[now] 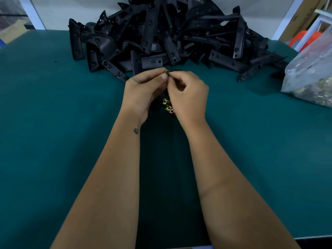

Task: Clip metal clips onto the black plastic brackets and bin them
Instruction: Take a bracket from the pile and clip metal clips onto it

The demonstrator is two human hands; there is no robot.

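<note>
Both hands, left (143, 90) and right (188, 94), pinch one metal clip (166, 72) at fingertips, likely orienting it for a bracket (152, 61).

Left hand (143, 90) and right hand (188, 94) pinch metal clip (167, 72) together (fingertips touching); bracket pile (170, 33) behind, loose clips (168, 106) beneath.
</note>
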